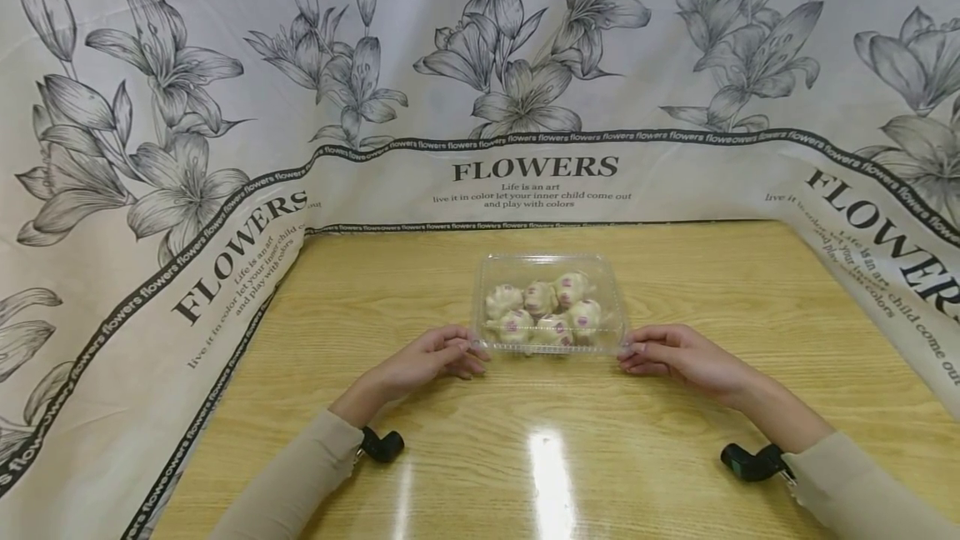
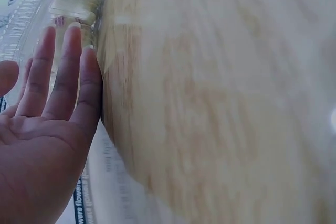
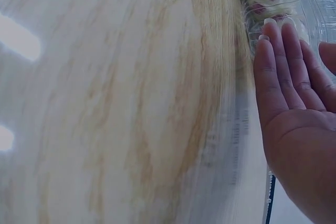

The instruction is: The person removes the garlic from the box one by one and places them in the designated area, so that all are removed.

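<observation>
I saw a clear plastic box (image 1: 551,265) with a ridged rim standing upright on the desk (image 1: 390,290), about midway between the desk's left and right edges and near its back edge, its long sides roughly parallel to that edge. Its see-through top looked closed and caught a few glints. Inside were six cream-coloured lumps (image 1: 540,297), rounded and uneven, in two loose rows of three, crowded together. Pinkish-purple marks showed on them. What exactly the lumps were, I couldn't make out through the plastic.
</observation>
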Action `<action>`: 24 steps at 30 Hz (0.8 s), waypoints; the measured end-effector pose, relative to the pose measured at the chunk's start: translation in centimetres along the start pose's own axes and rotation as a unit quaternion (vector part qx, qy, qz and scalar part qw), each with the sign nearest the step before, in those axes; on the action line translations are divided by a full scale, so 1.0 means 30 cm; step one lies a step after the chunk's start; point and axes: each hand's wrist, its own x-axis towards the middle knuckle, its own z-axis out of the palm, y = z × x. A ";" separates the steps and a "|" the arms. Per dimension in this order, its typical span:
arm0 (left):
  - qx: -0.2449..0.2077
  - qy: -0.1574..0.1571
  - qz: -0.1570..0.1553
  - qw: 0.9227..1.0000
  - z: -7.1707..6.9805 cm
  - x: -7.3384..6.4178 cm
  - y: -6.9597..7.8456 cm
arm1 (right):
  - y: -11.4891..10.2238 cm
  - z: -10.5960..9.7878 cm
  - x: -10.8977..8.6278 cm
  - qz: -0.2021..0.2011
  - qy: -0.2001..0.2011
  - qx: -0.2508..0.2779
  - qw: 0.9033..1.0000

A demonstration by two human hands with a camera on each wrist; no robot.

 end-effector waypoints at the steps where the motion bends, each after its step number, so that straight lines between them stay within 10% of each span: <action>1: -0.001 0.001 0.000 1.000 0.000 0.000 0.000 | -0.002 0.000 0.001 0.001 0.000 0.001 1.000; 14: -0.019 0.015 -0.011 1.000 0.007 0.000 -0.005 | 0.028 -0.011 -0.011 0.006 -0.031 0.110 0.993; 24: -0.012 0.013 -0.012 1.000 0.003 0.000 -0.001 | 0.035 -0.006 -0.002 0.009 -0.016 0.079 0.997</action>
